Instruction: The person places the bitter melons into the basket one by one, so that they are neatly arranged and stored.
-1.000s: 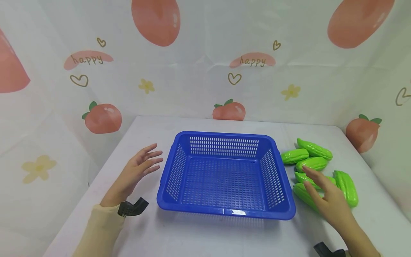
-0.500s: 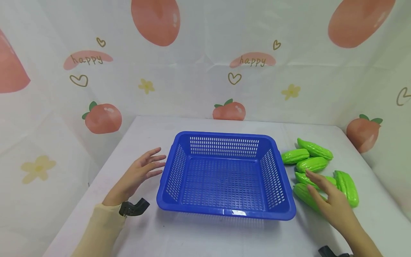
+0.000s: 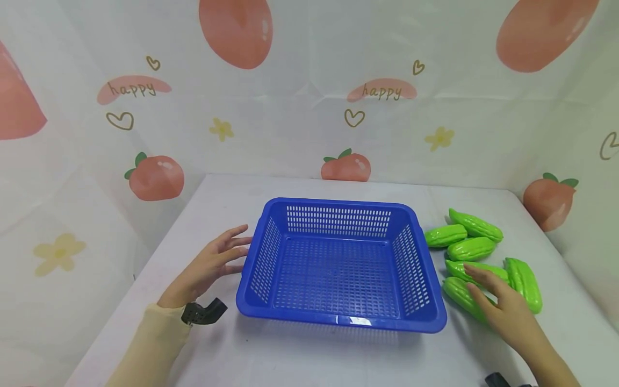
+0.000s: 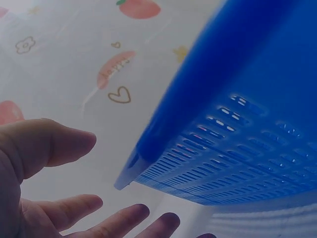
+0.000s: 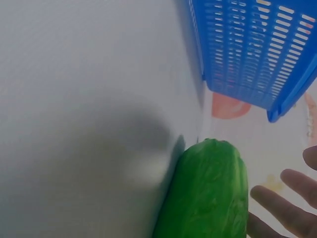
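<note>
A blue plastic basket point(image 3: 338, 324) with slotted walls stands in the middle of the table, nothing inside it. Beside its left wall is my left hand point(image 3: 205, 266), fingers spread; in the left wrist view, thumb and fingers point(image 4: 124, 218) are apart from the rim. Several glossy green bitter melons lie in a loose group to the right of the basket. Over the nearest bitter melon point(image 3: 461, 295) hovers my right hand point(image 3: 508, 312), its fingers loosely extended and holding nothing. In the right wrist view that bitter melon point(image 5: 208, 193) lies close to the fingertips point(image 5: 260, 193).
The white table point(image 3: 300, 357) reaches back to a patterned cloth point(image 3: 290, 123) behind it. Another bitter melon point(image 3: 524, 285) lies at the right of the group, and one more point(image 3: 476, 224) lies at its far end.
My left hand has moved slightly right, closer to the basket's left wall. My right hand has shifted a little toward me and right, lower over the nearest bitter melon. The basket has not moved.
</note>
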Demonstrator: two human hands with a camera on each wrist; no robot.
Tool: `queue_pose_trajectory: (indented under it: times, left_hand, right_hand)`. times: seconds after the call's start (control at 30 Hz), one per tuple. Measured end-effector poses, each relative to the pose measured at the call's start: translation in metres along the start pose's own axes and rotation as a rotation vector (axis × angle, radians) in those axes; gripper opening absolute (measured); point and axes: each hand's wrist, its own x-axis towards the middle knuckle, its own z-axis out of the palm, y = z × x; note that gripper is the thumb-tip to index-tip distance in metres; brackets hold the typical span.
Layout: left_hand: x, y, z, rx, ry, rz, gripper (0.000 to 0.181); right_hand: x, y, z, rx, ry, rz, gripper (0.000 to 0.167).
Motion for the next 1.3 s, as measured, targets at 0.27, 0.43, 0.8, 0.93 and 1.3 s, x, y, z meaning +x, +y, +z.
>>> queue_pose_trajectory:
  times: [0.27, 0.43, 0.8, 0.93, 1.3]
  left_hand:
    - [0.001, 0.0, 0.0, -0.002, -0.015, -0.012, 0.07]
    - [0.002, -0.001, 0.0, 0.001, -0.024, -0.03, 0.073]
    - [0.004, -0.004, 0.001, -0.012, -0.063, -0.053, 0.078]
    - [0.005, -0.005, 0.001, -0.017, -0.074, -0.054, 0.079]
    - [0.006, -0.005, 0.001, -0.031, -0.085, -0.048, 0.082]
  right_hand:
    - [0.001, 0.003, 0.001, -0.032, -0.04, 0.036, 0.035]
    - [0.001, 0.007, 0.001, -0.037, -0.047, 0.038, 0.035]
    - [-0.001, 0.012, 0.002, 0.011, -0.08, 0.041, 0.036]
    - [-0.002, 0.013, 0.002, 0.004, -0.088, 0.056, 0.036]
    - [-0.004, 0.015, 0.001, -0.031, -0.089, 0.065, 0.035]
